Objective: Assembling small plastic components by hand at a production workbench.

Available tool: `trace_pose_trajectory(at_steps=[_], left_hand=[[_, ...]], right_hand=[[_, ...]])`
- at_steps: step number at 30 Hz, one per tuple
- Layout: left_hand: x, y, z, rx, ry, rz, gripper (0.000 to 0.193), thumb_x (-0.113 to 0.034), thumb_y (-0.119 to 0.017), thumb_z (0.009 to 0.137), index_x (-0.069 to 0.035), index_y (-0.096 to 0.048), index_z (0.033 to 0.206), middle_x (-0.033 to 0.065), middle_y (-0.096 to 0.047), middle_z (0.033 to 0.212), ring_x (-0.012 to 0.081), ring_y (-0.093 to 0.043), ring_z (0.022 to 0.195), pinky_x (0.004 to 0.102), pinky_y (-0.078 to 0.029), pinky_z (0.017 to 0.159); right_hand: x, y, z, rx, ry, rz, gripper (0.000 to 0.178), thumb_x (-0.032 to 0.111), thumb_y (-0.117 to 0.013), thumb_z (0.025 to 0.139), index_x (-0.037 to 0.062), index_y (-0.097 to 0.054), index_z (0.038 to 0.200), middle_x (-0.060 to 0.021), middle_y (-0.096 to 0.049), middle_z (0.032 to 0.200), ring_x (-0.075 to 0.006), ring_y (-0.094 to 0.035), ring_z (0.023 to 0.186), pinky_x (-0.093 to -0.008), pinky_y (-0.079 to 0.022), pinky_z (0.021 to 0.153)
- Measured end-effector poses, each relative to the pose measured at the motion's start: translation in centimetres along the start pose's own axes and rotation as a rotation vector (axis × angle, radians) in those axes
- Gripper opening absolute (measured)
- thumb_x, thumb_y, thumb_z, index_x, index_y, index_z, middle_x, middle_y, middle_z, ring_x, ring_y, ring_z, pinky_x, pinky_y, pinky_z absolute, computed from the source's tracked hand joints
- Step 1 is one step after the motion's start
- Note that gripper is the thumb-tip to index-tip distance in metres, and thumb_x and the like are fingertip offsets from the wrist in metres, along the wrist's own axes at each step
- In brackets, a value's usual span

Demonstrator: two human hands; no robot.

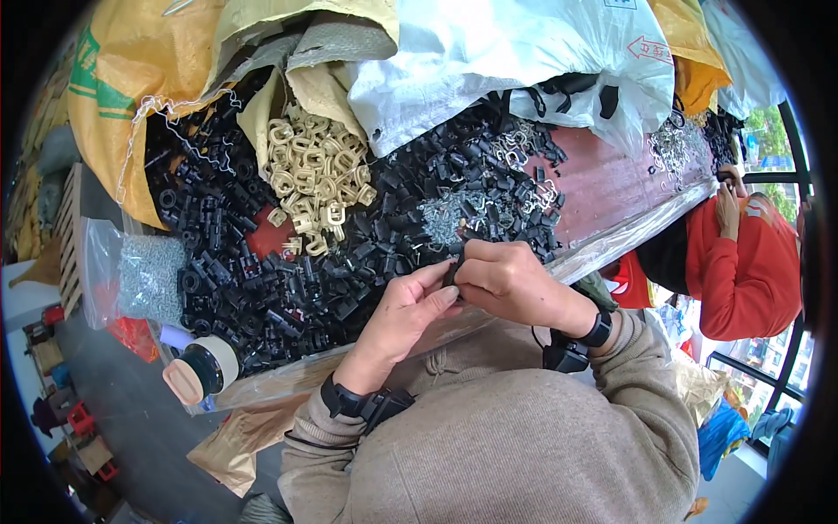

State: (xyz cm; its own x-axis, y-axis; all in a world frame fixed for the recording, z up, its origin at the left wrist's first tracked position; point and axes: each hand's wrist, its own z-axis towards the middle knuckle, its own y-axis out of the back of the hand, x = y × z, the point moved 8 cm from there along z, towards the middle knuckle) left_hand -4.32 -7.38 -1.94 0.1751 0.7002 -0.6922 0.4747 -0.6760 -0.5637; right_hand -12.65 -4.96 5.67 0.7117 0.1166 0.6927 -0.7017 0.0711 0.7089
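Close in front of my body, at the near edge of the table, both hands meet over a small black plastic part [451,272]. My left hand [403,316] pinches it between thumb and fingers. From the other side my right hand [511,281] grips it with bent fingers, which cover most of the piece, so its exact kind cannot be made out. Just beyond my fingers lies a heap of small silver screws [443,220], surrounded by loose black plastic parts [397,196]. Bent metal clips [517,144] are scattered among the black pieces farther back.
Cream-coloured loop-shaped parts [319,166] spill from a tan sack [349,31]. A white plastic sack [489,52] and a yellow sack [131,79] line the far side. At left are a bag of screws [150,275] and a jar [209,365]. A co-worker in red [746,271] works at right.
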Motion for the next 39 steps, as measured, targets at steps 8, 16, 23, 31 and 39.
trace_pose_trajectory(at_steps=[8,16,23,31,39], left_hand=[[0.5,0.8,0.8,0.042,0.024,-0.291,0.037,-0.013,-0.052,0.084,0.001,-0.043,0.117,0.0051,-0.053,0.106,0.0117,-0.053,0.092,0.0242,-0.045,0.080],[0.4,0.1,0.4,0.093,0.049,-0.318,0.034,-0.011,-0.050,0.084,0.001,-0.044,0.115,0.0056,-0.053,0.105,0.0123,-0.054,0.092,0.0250,-0.045,0.081],[0.9,-0.1,0.2,0.090,0.073,-0.281,0.034,-0.011,-0.050,0.084,0.002,-0.043,0.115,0.0065,-0.053,0.105,0.0121,-0.054,0.092,0.0249,-0.045,0.081],[1.5,0.1,0.5,0.070,0.097,-0.246,0.032,-0.012,-0.051,0.084,0.001,-0.046,0.112,0.0058,-0.053,0.103,0.0125,-0.055,0.089,0.0255,-0.047,0.079],[1.7,0.0,0.8,0.078,0.117,-0.275,0.031,-0.012,-0.051,0.084,0.000,-0.047,0.112,0.0054,-0.054,0.102,0.0123,-0.055,0.089,0.0255,-0.047,0.079]], right_hand=[[-1.6,1.0,-0.4,-0.112,-0.001,0.273,0.014,0.004,-0.062,0.067,0.0034,-0.059,0.081,-0.0084,-0.049,0.070,-0.0221,-0.051,0.059,-0.0296,-0.040,0.050],[0.6,1.7,-1.2,-0.027,0.182,-0.039,0.021,0.019,-0.065,0.067,0.0120,-0.060,0.087,-0.0077,-0.048,0.102,-0.0251,-0.045,0.095,-0.0365,-0.033,0.078],[0.8,0.1,-1.6,0.109,0.239,-0.150,0.029,0.025,-0.065,0.066,0.0135,-0.058,0.092,-0.0074,-0.042,0.113,-0.0253,-0.039,0.105,-0.0388,-0.029,0.082],[0.4,-0.3,-1.6,0.084,0.289,-0.148,0.034,0.026,-0.067,0.062,0.0092,-0.055,0.090,-0.0101,-0.043,0.113,-0.0281,-0.041,0.102,-0.0403,-0.030,0.078],[0.0,-0.3,-2.0,0.068,0.282,-0.092,0.033,0.022,-0.066,0.064,0.0098,-0.054,0.092,-0.0090,-0.042,0.112,-0.0253,-0.042,0.102,-0.0389,-0.029,0.076]])
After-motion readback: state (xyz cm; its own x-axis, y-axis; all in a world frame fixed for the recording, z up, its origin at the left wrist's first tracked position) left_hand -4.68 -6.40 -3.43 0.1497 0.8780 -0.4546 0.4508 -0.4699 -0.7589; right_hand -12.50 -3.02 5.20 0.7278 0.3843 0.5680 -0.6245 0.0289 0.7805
